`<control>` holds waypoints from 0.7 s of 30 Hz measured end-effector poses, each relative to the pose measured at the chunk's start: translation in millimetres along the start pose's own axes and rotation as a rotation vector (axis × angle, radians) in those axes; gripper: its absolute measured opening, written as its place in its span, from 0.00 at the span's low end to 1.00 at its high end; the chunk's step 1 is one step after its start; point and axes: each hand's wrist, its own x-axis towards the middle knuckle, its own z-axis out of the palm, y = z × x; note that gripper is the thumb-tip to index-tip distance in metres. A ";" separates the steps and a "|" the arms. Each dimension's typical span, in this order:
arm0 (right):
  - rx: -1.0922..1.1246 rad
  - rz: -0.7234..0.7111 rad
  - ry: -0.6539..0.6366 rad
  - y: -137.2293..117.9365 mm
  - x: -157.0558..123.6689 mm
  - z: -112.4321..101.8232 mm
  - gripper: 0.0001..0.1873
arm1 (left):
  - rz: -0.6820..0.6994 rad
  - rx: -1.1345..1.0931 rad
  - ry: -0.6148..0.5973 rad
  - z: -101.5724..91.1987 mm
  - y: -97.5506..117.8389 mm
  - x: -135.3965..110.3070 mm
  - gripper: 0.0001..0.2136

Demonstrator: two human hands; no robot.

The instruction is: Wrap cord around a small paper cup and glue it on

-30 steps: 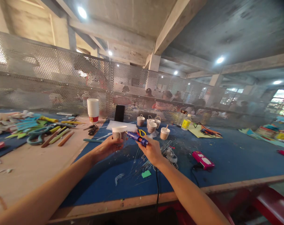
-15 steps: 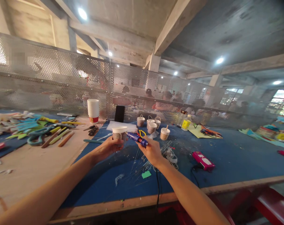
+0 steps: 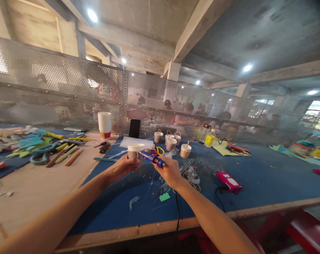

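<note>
A paper cup [image 3: 134, 151] with a white rim and a greyish wrapped side is in my left hand [image 3: 123, 167], whose fingers close round its lower part. My right hand [image 3: 170, 171] grips a blue hot glue gun [image 3: 152, 158] with its nozzle pointing left at the cup's side. Whether the tip touches the cup I cannot tell. From the right hand a black cord [image 3: 178, 211] hangs over the table edge. Just behind the gun lie scissors with yellow and red handles [image 3: 159, 151]. Thin clear glue strands and a coil of cord [image 3: 192, 177] lie beside my right hand.
Several small wrapped cups with handles [image 3: 171, 143] stand behind my hands, near a cup holding a stick [image 3: 185, 151]. A stack of white paper cups [image 3: 104, 125], a phone [image 3: 134, 128], a yellow-labelled bottle [image 3: 210, 138], a pink box [image 3: 229, 181] and blue-handled scissors [image 3: 45, 152] surround them.
The glue gun has shifted slightly left, bringing its nozzle closer against the cup's side. The cup has turned or moved a little; both hands keep their hold.
</note>
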 end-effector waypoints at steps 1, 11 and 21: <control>-0.001 0.001 -0.005 0.1 -0.2 0.1 0.08 | 0.000 -0.007 0.010 0.1 -0.1 -0.1 0.11; 0.000 0.007 -0.034 0.5 -0.6 1.5 0.08 | -0.005 -0.030 0.024 0.4 -1.2 0.9 0.10; 0.032 0.054 -0.050 -0.2 0.9 -1.6 0.07 | -0.012 -0.076 0.000 -1.5 -0.9 0.7 0.10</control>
